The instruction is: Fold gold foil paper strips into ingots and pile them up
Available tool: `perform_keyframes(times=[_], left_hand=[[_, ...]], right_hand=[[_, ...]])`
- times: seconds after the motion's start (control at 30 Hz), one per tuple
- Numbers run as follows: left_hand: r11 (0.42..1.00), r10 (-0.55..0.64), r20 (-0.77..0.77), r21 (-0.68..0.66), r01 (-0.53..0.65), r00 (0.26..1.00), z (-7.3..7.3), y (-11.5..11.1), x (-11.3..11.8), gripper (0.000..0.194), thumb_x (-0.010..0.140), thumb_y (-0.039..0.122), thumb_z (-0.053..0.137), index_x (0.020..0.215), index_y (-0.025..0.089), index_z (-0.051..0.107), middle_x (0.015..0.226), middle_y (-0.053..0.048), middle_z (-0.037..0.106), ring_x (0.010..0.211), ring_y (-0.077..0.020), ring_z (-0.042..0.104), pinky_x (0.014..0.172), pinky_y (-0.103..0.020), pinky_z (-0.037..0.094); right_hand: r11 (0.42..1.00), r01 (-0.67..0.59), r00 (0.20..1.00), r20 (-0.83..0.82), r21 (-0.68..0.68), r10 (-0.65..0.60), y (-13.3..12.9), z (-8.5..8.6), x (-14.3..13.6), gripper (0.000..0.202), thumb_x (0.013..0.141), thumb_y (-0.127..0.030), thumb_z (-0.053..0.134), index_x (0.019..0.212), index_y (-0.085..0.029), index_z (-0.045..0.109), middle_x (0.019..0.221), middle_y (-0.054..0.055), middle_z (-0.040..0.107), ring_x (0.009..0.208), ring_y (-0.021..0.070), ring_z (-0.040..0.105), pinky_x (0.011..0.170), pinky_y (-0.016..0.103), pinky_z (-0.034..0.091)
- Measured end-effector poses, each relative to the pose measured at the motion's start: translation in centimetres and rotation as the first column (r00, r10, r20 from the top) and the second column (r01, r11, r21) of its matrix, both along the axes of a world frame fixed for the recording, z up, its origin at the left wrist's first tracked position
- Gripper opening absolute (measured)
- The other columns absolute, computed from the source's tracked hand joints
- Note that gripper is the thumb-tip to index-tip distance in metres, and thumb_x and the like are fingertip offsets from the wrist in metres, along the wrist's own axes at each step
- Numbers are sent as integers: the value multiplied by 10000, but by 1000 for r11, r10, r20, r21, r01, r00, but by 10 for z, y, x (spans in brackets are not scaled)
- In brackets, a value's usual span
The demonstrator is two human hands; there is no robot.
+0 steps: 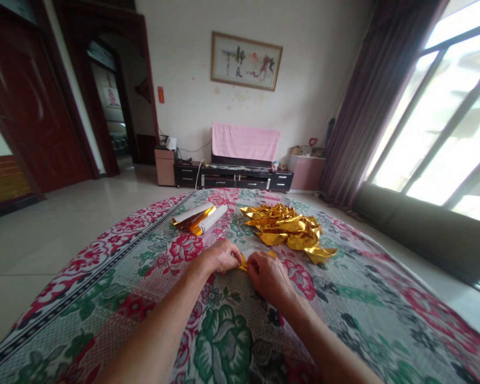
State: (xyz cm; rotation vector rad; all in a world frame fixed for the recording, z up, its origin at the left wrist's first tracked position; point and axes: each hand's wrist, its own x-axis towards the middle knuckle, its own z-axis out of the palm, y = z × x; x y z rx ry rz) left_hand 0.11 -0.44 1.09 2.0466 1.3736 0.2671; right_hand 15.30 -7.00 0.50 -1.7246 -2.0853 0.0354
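A small sheet of gold foil paper (244, 263), with a pale underside showing, lies between my two hands just above the tablecloth. My left hand (223, 256) pinches its left part with bent fingers. On the other side, my right hand (266, 271) is closed over the right part and covers much of it. Past my right hand lies a heap of folded gold paper ingots (290, 226). Beyond my left hand rests a loosely rolled stack of gold foil sheets (202, 218), white side mostly outward.
The floral tablecloth (224, 341) covers a round table. Behind it stand a low black TV cabinet (236, 178) and a screen draped with a pink cloth (246, 143). Purple curtains (368, 106) and a window are on the right; a red door (28, 101) is on the left.
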Motion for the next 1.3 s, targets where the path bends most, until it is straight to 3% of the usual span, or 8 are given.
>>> perform_keyframes(times=[0.53, 0.77, 1.0, 1.3], left_hand=[[999, -27, 26, -42, 29, 999, 5, -3, -1, 337, 657, 238, 482, 907, 172, 698, 508, 23, 543, 375, -55, 411, 381, -153, 325], [999, -39, 45, -5, 39, 998, 4, -3, -3, 337, 665, 400, 520, 823, 169, 706, 536, 18, 542, 416, -68, 433, 394, -162, 339], [1000, -12, 22, 14, 12, 1000, -3, -1, -2, 337, 632, 398, 566, 857, 193, 711, 532, 16, 568, 414, -76, 448, 387, -171, 310], [997, -13, -3, 80, 13, 1000, 3, -4, -1, 293, 618, 383, 586, 815, 212, 719, 588, 14, 617, 484, -91, 485, 412, -175, 302]], right_hand=[[1000, 2, 1000, 16, 19, -2, 2, -5, 2, 178, 810, -200, 445, 733, -178, 604, 727, 28, 582, 644, 106, 511, 548, 212, 261], [1000, -3, 1000, -7, 16, 3, 2, -4, 2, 181, 805, -198, 439, 723, -180, 600, 712, 28, 584, 650, 109, 509, 561, 210, 266], [1000, 10, 998, -60, 5, -10, 4, -4, 4, 135, 780, -192, 469, 779, -177, 602, 703, 19, 596, 601, 103, 489, 536, 209, 246], [1000, 30, 996, -85, 5, -29, 5, -4, 5, 99, 744, -178, 492, 757, -175, 590, 677, 7, 594, 569, 95, 468, 523, 203, 239]])
